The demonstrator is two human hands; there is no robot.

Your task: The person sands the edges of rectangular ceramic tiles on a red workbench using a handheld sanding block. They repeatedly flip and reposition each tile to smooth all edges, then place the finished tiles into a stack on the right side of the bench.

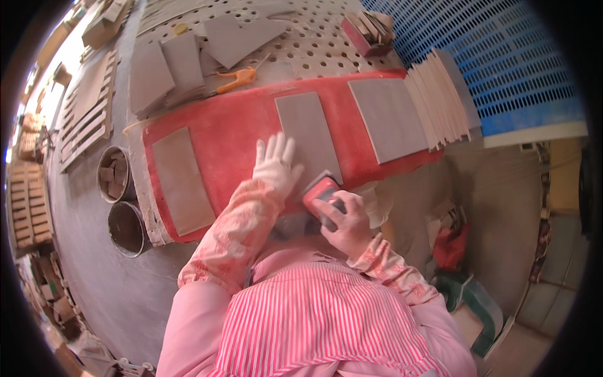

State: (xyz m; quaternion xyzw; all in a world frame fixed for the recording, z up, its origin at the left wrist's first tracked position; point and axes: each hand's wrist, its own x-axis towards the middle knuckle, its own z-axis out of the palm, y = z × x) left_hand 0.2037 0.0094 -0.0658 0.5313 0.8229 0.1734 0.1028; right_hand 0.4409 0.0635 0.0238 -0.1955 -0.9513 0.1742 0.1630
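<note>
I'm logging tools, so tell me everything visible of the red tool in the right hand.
The red tool is blocky and plastic-looking, with dark grey parts and a grey far edge. Held slanted in the right hand, it is at the near end of the middle grey panel; contact there is unclear. Its underside is hidden.

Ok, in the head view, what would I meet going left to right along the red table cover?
Leftmost flat board → left hand → red tool held in the right hand → wide flat board → stack of boards.
</note>
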